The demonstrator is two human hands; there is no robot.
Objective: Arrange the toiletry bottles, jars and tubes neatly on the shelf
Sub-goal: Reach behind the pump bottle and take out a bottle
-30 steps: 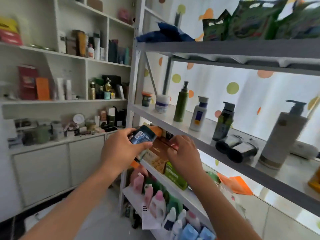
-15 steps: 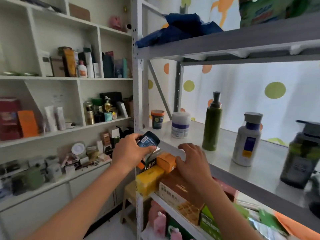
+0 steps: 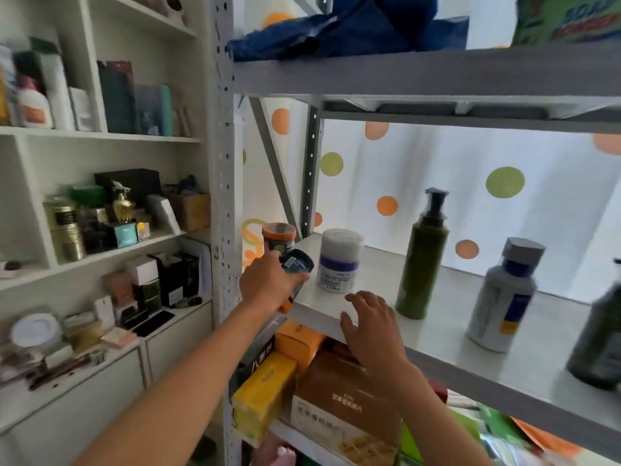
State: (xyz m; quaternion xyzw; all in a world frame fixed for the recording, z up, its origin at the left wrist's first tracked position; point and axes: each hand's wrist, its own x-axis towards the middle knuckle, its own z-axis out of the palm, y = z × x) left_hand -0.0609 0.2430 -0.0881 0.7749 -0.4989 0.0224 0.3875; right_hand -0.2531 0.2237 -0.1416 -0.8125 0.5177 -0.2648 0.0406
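Note:
My left hand [image 3: 268,285] grips a dark tube with an orange cap [image 3: 296,269], tilted over the left front corner of the grey metal shelf [image 3: 437,338]. My right hand [image 3: 371,326] rests on the shelf's front edge, fingers spread, holding nothing. On the shelf stand an orange-lidded jar [image 3: 278,236], a white jar with a purple band [image 3: 339,260], a tall green pump bottle [image 3: 424,257], a white bottle with a grey cap [image 3: 504,297] and a dark bottle [image 3: 601,341] cut off at the right edge.
Boxes, yellow [image 3: 265,391] and brown [image 3: 349,401], fill the shelf below. A blue cloth [image 3: 342,28] lies on the upper shelf. A perforated metal upright [image 3: 224,196] stands at left. White wall shelving [image 3: 100,136] with cosmetics is further left.
My left hand has lifted the tube from below shelf level up onto the shelf corner. My right hand rose from the boxes to the shelf edge. The camera moved closer.

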